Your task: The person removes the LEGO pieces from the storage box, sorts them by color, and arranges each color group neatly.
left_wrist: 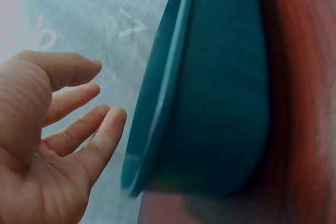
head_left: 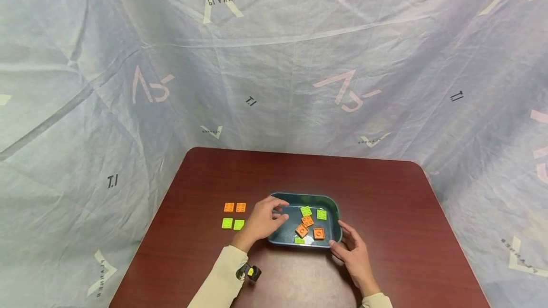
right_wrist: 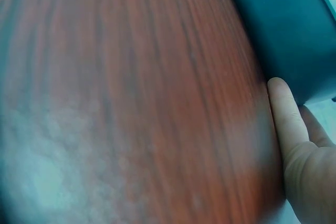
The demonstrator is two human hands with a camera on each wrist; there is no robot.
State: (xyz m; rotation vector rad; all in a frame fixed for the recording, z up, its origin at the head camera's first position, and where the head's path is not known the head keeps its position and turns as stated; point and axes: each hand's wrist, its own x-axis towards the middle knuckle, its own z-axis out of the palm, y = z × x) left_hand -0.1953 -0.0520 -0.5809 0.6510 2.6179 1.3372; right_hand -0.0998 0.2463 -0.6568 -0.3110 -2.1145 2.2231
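A dark teal tray (head_left: pixel 282 241) stands on the table, with several green toy bricks (head_left: pixel 321 214) and orange toy bricks (head_left: pixel 318 233) lying loose in it. Over the tray's left end hovers my left hand (head_left: pixel 266 216), fingers loosely bent, nothing visible between them; the left wrist view shows this hand (left_wrist: pixel 58 135) apart from the tray wall (left_wrist: pixel 220 87). My right hand (head_left: pixel 355 253) holds the tray's near right corner, thumb on the near side and fingers along the right side. Its thumb (right_wrist: pixel 287 114) touches the outer wall in the right wrist view; its other fingers are mostly hidden there.
Left of the tray, two orange bricks (head_left: pixel 235 207) lie side by side on the table, with two green bricks (head_left: pixel 232 224) in a row nearer me. The reddish-brown table (head_left: pixel 385 194) has a printed grey cloth (head_left: pixel 282 61) hanging behind it and at both sides.
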